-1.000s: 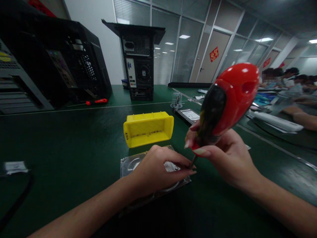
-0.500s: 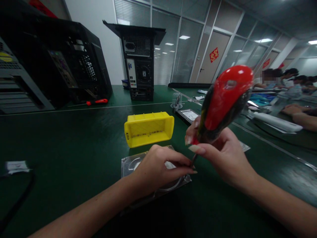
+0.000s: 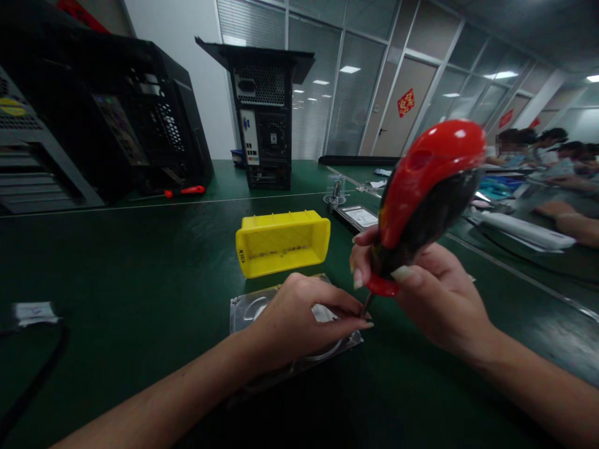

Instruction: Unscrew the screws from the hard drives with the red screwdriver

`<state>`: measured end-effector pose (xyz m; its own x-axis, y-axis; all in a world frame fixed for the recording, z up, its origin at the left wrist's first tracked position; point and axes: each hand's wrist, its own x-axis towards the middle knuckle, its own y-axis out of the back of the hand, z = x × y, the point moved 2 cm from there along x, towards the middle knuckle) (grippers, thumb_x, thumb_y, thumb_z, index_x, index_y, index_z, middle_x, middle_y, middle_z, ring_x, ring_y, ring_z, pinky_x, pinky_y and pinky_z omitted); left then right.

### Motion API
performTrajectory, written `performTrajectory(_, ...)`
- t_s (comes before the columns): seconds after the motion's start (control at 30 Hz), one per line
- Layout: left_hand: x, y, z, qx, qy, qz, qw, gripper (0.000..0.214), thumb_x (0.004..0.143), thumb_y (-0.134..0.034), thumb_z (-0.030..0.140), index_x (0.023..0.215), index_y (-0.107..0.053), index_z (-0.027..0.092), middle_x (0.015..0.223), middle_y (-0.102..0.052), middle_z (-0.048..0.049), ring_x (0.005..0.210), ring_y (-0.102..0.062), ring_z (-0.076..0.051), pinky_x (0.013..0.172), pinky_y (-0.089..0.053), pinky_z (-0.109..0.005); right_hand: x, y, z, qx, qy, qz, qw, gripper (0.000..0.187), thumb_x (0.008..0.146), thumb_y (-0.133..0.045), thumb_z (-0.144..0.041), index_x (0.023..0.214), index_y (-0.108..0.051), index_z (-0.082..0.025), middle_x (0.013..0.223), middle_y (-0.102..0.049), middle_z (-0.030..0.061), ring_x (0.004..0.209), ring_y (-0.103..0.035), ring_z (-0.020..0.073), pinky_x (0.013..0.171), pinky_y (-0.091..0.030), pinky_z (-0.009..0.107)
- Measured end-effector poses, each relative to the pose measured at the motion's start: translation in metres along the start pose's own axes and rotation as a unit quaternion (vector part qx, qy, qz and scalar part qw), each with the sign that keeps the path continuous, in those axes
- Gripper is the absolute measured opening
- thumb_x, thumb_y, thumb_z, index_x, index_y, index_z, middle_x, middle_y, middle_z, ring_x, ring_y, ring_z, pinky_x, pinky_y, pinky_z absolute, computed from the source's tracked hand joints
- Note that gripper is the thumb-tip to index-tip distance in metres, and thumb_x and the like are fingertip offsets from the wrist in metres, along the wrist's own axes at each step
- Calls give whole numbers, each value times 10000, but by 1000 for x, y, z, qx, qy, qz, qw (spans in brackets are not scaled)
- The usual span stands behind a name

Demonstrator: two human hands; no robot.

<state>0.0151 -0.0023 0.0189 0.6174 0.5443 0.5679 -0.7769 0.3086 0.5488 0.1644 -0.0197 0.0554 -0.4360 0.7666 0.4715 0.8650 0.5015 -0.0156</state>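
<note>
Gripping a bulbous red-and-black screwdriver (image 3: pixel 428 199), my right hand (image 3: pixel 442 293) is clamped around the handle. Down at its tip, my left hand (image 3: pixel 299 312) pinches thumb and finger together about it, right over the corner of a flat silver metal hard drive (image 3: pixel 239 313) on the dark green surface (image 3: pixel 178 268). Just beyond, I see a yellow rectangular plastic bin (image 3: pixel 283 236); farther right, a black rectangular drive with a white label (image 3: pixel 362 216).

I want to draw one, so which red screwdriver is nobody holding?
The slim red-handled screwdriver lying on the green tabletop beside the black, boxy computer case at left. The other, a glossy red-and-black screwdriver, is in the right hand.
</note>
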Motion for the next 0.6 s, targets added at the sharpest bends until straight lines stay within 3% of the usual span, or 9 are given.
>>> performTrajectory(0.2, -1, 0, -4, 4, -29, 12, 999, 94, 725, -749, 173, 800, -702, 143, 787, -724, 0, 670, -658, -102, 632, -481, -165, 2, -4, -2, -24, 25, -4, 999, 203, 792, -681, -187, 978, -648, -263, 851, -647, -58, 815, -609, 61, 760, -502, 131)
performTrajectory(0.37, -1, 1, -3, 6, -35, 27, 999, 125, 704, -772, 201, 788, -697, 146, 752, -717, 11, 652, -651, -102, 622, -485, -168, 4, -6, -4, -63, 28, 39, 997, 188, 733, -735, -188, 894, -656, -247, 817, -649, -57, 793, -616, 64, 760, -502, 126)
performTrajectory(0.6, 0, 0, -2, -21, -31, 8, 999, 89, 747, -730, 158, 827, -717, 121, 810, -731, -33, 729, -679, -143, 700, -503, -196, 5, -5, 1, -73, 32, 106, 991, 242, 683, -773, -235, 849, -599, -206, 723, -620, -39, 672, -603, 90, 639, -516, 182)
